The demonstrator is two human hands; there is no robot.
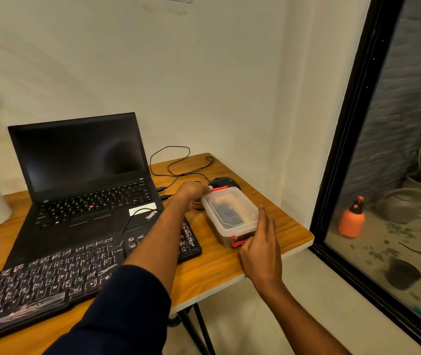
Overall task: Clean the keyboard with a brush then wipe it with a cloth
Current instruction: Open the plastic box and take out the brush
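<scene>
Keyboard (76,272) under left arm; hands on box (230,213).

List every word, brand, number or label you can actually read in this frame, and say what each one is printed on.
"ThinkPad": on the laptop palm rest, at its right corner; the last letter is partly cut by a cable.
White sticker on the laptop: print too blurred to read.
Keyboard key legends: too blurred to read.
Lettering on the keyboard's front edge: blurred, unreadable.
Plastic box: no readable text.
</scene>
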